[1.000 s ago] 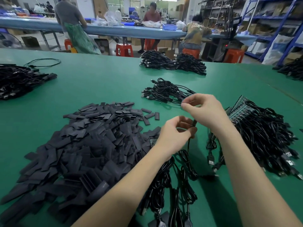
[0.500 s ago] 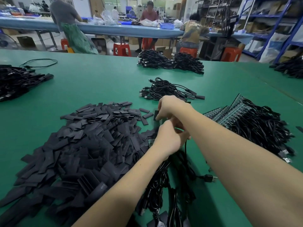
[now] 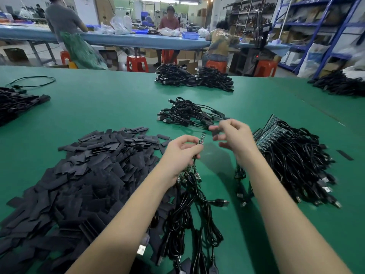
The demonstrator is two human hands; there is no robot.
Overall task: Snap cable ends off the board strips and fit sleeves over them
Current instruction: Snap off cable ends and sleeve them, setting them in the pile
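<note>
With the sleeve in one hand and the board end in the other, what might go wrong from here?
1. The left hand pinches the small board end only at its base, so it may tilt as the sleeve, held by the right hand, is pushed on.
2. Its cable runs down into the tangled bundle below; lifting may drag others along.
3. The sleeve looks blurred; its opening may miss the board.

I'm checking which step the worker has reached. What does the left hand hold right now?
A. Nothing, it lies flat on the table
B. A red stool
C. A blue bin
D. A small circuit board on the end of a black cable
D: the left hand pinches a small circuit board with its black cable hanging below, while the right hand holds a blurred black sleeve beside it.
</note>
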